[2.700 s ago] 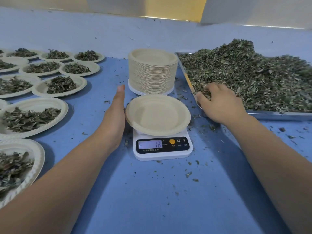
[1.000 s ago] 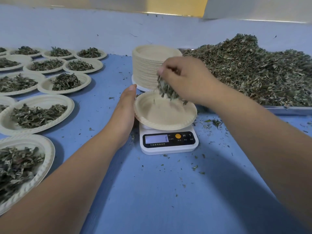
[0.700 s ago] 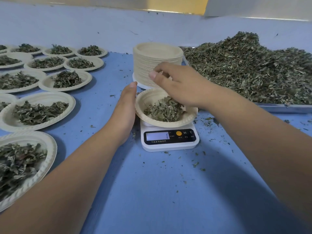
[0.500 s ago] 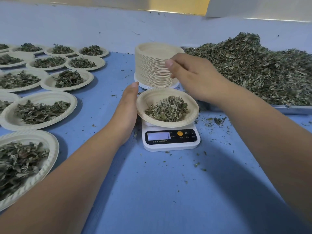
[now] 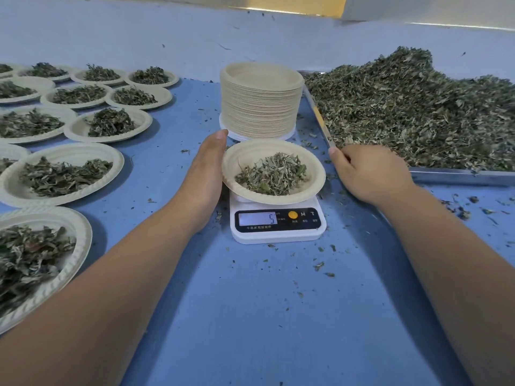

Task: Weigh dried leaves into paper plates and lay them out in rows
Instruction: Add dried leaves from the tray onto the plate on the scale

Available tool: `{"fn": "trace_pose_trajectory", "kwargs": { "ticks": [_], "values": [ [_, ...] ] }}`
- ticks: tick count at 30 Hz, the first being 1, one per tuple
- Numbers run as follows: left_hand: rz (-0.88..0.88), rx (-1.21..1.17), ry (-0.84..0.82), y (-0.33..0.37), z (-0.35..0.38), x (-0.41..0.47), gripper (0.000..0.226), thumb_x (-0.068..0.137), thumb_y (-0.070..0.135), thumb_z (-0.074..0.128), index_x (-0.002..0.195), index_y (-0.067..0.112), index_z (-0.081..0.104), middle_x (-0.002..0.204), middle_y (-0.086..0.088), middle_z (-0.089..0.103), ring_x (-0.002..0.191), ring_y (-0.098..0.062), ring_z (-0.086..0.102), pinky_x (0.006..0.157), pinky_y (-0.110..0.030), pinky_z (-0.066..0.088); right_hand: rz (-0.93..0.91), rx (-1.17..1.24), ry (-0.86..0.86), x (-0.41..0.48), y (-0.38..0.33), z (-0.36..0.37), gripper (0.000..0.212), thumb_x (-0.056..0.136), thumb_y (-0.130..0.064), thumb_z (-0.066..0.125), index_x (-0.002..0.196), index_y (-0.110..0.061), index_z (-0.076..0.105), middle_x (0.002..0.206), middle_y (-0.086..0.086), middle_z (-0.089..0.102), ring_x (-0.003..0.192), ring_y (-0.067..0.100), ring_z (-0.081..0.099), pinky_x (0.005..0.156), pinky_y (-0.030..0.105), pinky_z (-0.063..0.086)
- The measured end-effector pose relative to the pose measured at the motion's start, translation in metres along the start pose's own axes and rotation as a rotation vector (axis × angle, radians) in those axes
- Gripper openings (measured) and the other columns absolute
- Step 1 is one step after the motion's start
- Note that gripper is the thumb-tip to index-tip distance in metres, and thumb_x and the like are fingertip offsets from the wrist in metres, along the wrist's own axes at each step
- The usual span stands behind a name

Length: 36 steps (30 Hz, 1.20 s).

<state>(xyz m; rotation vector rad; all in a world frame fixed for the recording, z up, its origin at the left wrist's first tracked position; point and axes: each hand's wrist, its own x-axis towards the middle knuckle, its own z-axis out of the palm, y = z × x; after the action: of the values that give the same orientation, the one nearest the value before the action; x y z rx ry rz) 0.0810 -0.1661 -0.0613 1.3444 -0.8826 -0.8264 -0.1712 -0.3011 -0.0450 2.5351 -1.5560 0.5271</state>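
Filled plates (image 5: 83, 150), 9 o'clock: rows laid. Plate (image 5: 250, 151) on scale (image 5: 278, 232): leaves (image 5: 273, 174) in, weighing. Empty stack (image 5: 259, 107), 12 o'clock: remaining. Left hand (image 5: 206, 174) flat beside plate; right hand (image 5: 370, 174) at tray (image 5: 459, 175), grip unclear.

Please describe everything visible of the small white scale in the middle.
The scale is a small white block, seemingly plastic, with a dark front panel: a lit display reading 5, an orange button, letters M and T. It stands flat on the blue table, in front of the stack of empty plates. A paper plate of dried leaves rests on top and overhangs it.
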Motion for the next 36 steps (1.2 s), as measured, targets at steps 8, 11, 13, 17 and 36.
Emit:
{"fn": "trace_pose_trajectory", "kwargs": {
  "ticks": [8,11,13,17,36],
  "values": [
    [-0.021,-0.028,0.020,-0.002,-0.002,0.002,0.069,0.078,0.075,0.042,0.140,0.046,0.052,0.124,0.030,0.051,0.128,0.002,0.045,0.122,-0.045,0.030,-0.005,0.090,0.058,-0.001,-0.001,-0.002,0.052,0.105,-0.053,0.034,0.072,-0.015,0.049,0.061,0.004,0.053,0.058,0.025,0.050,0.050,0.029,0.030],
    [-0.039,-0.041,0.031,-0.003,-0.002,0.003,0.061,0.083,0.071,0.042,0.138,0.047,0.053,0.120,0.032,0.051,0.129,-0.001,0.045,0.121,-0.045,0.031,0.003,0.139,0.072,0.001,-0.001,-0.004,0.047,0.105,-0.047,0.038,0.077,-0.012,0.052,0.063,0.005,0.053,0.061,0.028,0.050,0.052,0.032,0.031],
    [-0.042,-0.050,0.041,-0.002,-0.002,0.003,0.057,0.083,0.070,0.042,0.134,0.048,0.054,0.117,0.030,0.052,0.125,0.001,0.047,0.121,-0.045,0.032,0.027,0.175,0.063,0.008,-0.001,-0.007,0.044,0.105,-0.041,0.040,0.077,-0.011,0.056,0.064,0.005,0.054,0.064,0.030,0.053,0.055,0.034,0.036],
    [-0.046,-0.099,0.076,-0.001,-0.002,0.003,0.056,0.084,0.064,0.042,0.134,0.042,0.056,0.128,0.019,0.053,0.127,-0.002,0.049,0.118,-0.039,0.036,0.090,0.213,0.065,0.031,-0.006,-0.021,0.046,0.105,-0.031,0.040,0.075,-0.004,0.061,0.065,0.013,0.059,0.064,0.032,0.057,0.054,0.032,0.041],
    [0.004,-0.031,0.073,0.002,-0.002,0.000,0.051,0.083,0.062,0.043,0.127,0.041,0.059,0.134,0.018,0.054,0.130,-0.003,0.049,0.119,-0.043,0.036,-0.386,0.433,-0.161,0.019,-0.114,-0.058,0.029,0.101,-0.037,0.057,0.104,-0.017,0.077,0.086,0.000,0.073,0.083,0.014,0.063,0.078,0.029,0.047]
  ]
}}
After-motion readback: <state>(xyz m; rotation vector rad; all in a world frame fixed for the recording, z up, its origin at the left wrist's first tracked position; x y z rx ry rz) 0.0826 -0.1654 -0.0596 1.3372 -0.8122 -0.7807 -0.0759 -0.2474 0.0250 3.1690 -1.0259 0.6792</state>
